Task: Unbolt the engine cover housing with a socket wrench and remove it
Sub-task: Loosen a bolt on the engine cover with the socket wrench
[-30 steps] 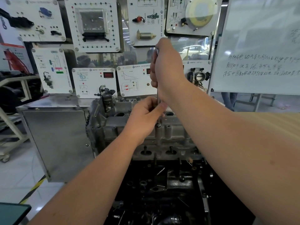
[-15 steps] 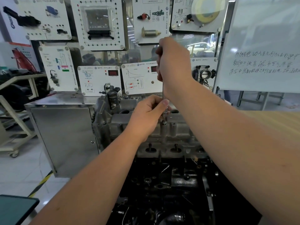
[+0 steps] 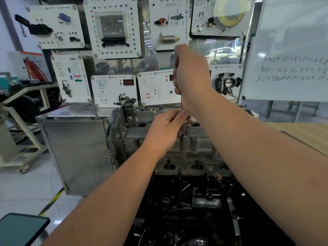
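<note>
The grey cast-metal engine cover housing [image 3: 159,139] sits atop the dark engine block [image 3: 195,201], its surface dull and ribbed, with round bolt bosses along the near edge. A slim steel socket wrench [image 3: 183,128] stands upright on one boss. The right hand [image 3: 191,75] is curled round its upper handle; the left hand [image 3: 165,132] pinches the shaft just above the socket. A steel cabinet [image 3: 78,153] stands just beside the housing's left edge, white instrument panels [image 3: 113,91] behind it.
</note>
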Demonstrator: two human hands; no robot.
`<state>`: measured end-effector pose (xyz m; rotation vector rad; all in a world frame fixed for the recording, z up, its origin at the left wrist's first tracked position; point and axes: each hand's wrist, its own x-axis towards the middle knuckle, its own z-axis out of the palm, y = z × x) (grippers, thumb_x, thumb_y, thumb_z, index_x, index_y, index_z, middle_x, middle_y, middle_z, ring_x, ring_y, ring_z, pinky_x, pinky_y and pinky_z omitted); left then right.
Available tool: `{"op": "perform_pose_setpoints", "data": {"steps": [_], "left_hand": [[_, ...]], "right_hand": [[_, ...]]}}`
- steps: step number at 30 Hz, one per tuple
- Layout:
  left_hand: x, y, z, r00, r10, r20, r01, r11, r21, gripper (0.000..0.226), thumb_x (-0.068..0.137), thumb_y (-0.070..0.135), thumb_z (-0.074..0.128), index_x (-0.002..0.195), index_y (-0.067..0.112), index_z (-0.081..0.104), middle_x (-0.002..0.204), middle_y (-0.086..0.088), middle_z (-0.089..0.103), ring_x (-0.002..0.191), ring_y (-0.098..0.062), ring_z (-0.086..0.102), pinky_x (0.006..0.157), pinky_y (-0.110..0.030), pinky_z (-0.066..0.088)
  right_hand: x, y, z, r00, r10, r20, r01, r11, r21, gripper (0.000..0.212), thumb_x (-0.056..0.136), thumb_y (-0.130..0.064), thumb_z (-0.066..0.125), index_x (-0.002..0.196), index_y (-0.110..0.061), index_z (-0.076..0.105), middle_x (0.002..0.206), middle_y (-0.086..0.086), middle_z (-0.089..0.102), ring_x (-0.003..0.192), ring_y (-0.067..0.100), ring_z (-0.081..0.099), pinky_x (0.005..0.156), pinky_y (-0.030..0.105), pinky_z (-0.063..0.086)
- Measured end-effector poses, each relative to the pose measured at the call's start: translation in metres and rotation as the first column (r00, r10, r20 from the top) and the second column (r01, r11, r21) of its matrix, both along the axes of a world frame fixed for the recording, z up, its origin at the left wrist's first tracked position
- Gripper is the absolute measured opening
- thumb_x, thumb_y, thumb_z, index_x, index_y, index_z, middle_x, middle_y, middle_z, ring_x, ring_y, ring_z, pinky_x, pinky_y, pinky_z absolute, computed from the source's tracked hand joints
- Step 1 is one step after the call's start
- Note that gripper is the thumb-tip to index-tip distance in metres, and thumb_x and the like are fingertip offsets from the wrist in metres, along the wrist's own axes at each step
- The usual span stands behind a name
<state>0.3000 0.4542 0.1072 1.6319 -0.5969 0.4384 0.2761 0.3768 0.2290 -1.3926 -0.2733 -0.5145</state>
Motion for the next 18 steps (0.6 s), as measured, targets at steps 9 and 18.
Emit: {"op": "perform_pose_setpoints", "data": {"steps": [9,18], "left_hand": [[0.005,-0.002,0.0,0.996,-0.012,-0.089,0.011,1.0,-0.017,0.03,0.081,0.06,0.056,0.079,0.033,0.069,0.076,0.008,0.066,0.07,-0.015,0.057,0.073,-0.042,0.049],[0.009,-0.003,-0.004,0.993,0.114,0.031,-0.115,0.993,0.033,0.033,0.084,0.063,0.054,0.08,0.035,0.071,0.07,0.001,0.067,0.056,-0.011,0.054,0.062,-0.043,0.049]], "right_hand": [[-0.002,0.002,-0.001,0.995,-0.045,0.088,0.037,0.996,0.083,0.039,0.096,-0.015,0.04,0.059,-0.021,0.03,0.052,-0.005,0.024,0.049,0.013,0.016,0.044,0.024,0.016],[0.005,-0.012,0.001,0.99,0.116,-0.076,-0.116,0.993,0.007,0.035,0.094,-0.026,0.047,0.061,-0.023,0.036,0.054,-0.002,0.029,0.047,0.016,0.02,0.052,0.03,0.021]]}}
